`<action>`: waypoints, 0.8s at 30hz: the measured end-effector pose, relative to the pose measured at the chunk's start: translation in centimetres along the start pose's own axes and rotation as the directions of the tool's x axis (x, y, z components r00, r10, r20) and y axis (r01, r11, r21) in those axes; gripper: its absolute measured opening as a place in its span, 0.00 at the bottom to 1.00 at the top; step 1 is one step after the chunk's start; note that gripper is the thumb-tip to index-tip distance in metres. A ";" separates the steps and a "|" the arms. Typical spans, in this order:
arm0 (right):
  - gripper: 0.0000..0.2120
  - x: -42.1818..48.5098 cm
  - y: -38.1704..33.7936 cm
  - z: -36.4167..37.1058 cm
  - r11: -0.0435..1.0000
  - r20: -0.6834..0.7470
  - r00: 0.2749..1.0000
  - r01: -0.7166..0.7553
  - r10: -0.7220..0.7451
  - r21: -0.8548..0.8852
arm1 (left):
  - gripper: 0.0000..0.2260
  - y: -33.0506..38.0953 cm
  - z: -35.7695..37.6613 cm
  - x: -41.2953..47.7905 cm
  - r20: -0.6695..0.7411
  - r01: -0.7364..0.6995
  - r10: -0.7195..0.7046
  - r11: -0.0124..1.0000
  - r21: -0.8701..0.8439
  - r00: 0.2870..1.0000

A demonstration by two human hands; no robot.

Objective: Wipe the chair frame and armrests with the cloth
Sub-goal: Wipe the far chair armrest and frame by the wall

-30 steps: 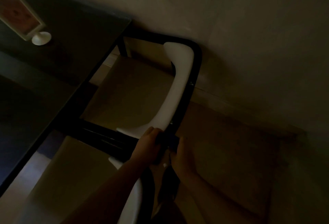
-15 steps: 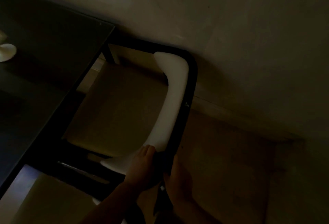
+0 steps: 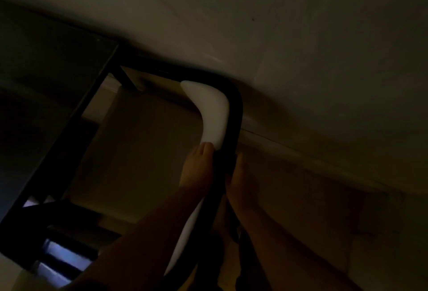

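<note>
Between both hands (image 3: 240, 184) sits the black chair frame (image 3: 236, 114), cloth (image 3: 228, 160) clamped by the right grip.

I see the armrest (image 3: 212, 111) as smooth white plastic, matt; frame (image 3: 236, 114) black, prob. metal; desk top (image 3: 46, 63) dark, glossy.

No legible text, label, brand, number or sign appears anywhere in the view. The scene is too dim to resolve any marking on the white armrest (image 3: 212, 110), on the black chair frame (image 3: 235, 114) beside it, or on the surfaces around them.
</note>
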State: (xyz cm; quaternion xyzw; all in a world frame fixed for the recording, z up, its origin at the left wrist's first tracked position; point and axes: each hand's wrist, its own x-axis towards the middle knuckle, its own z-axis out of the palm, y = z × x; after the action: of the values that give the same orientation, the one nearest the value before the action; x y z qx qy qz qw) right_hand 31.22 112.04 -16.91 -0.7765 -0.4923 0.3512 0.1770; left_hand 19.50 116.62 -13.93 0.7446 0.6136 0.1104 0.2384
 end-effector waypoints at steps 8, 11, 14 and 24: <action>0.24 14.3 -3.4 -5.9 0.981 -0.179 0.966 0.169 -0.184 -0.096 | 0.06 3.8 -1.1 14.8 -0.102 -0.031 0.032 0.999 0.008 0.994; 0.30 19.1 -4.4 -7.6 0.973 -0.140 0.973 0.161 -0.185 -0.167 | 0.11 4.1 -1.4 20.2 -0.096 0.022 -0.026 0.999 -0.042 0.995; 0.34 21.0 -4.6 -8.6 0.958 -0.171 0.956 0.201 -0.238 -0.207 | 0.17 4.4 -1.0 22.7 -0.112 -0.010 0.006 0.999 -0.035 0.994; 0.25 19.1 -4.6 -8.6 0.961 0.024 0.983 0.184 -0.183 -0.205 | 0.13 3.6 -1.3 18.9 -0.064 0.078 -0.095 0.972 -0.221 0.993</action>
State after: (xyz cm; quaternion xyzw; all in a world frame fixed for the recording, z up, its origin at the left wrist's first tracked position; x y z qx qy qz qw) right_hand 39.61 131.68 -15.18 -0.7407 -0.5965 0.2823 0.1259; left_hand 26.25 134.70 -13.45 0.6819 0.6381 0.1940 0.3004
